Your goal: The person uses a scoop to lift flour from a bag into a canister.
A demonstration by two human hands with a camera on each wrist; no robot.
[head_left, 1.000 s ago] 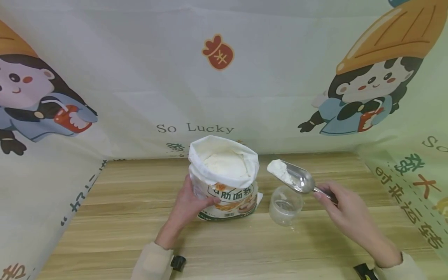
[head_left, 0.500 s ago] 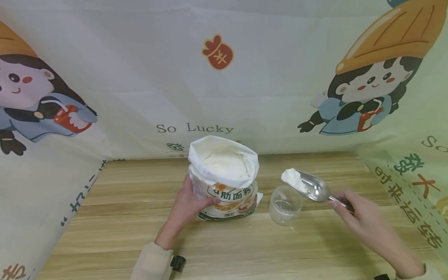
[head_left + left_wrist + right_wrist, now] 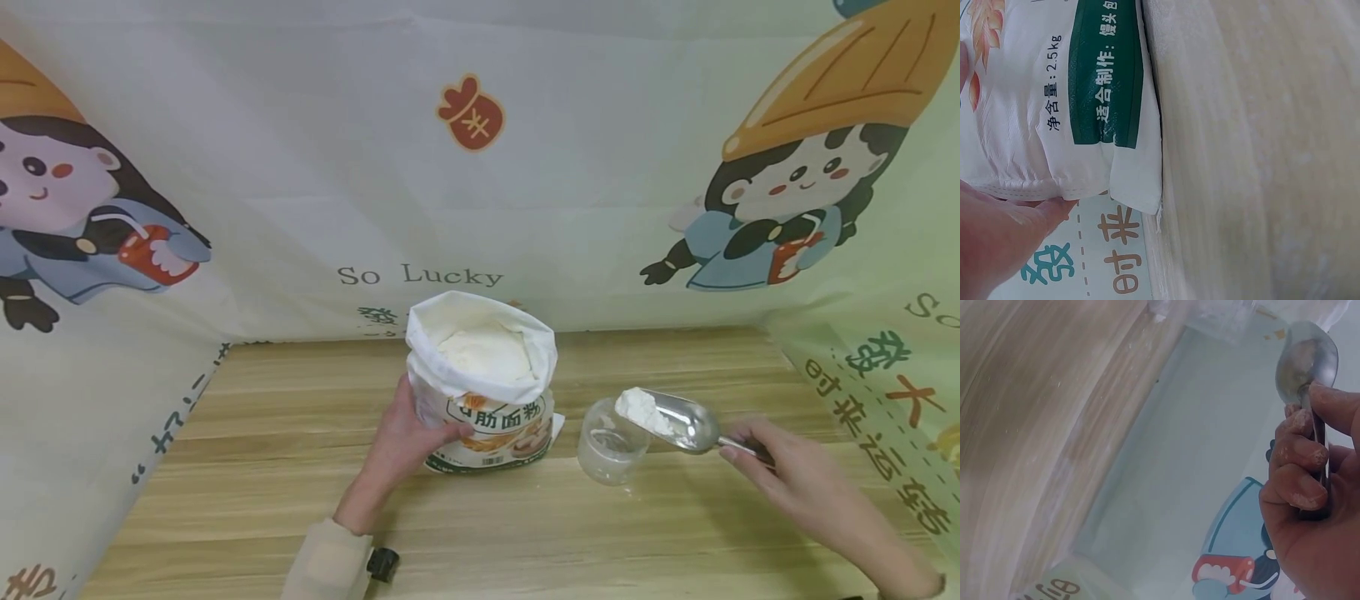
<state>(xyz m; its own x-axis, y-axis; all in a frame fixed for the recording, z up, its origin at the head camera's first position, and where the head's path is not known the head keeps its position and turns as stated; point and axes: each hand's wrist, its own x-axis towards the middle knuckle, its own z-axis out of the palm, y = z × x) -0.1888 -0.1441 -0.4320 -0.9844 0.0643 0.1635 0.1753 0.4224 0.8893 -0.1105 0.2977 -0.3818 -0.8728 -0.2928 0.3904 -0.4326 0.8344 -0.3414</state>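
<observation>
An open white flour bag [image 3: 491, 433] with its top folded down stands on the table, flour [image 3: 483, 350] high inside. My left hand [image 3: 408, 429] grips its left side, thumb across the printed front. In the left wrist view the bag's green label strip [image 3: 1107, 75] is close by. My right hand [image 3: 787, 467] holds a metal scoop [image 3: 693, 427] by its handle, fingers curled round it in the right wrist view. A heap of flour [image 3: 641, 410] lies at the scoop's front end, which overlaps the rim of a clear plastic cup [image 3: 609, 462] beside the bag.
The wooden table [image 3: 247, 467] meets a printed cloth [image 3: 600, 150] at the back and sides. White specks of flour lie on the table near the cup. A black strap piece [image 3: 383, 565] sits at my left wrist.
My right hand has moved the loaded scoop to the right and nearer to me, so its front end now overlaps the cup's rim. The left hand and the bag have stayed put.
</observation>
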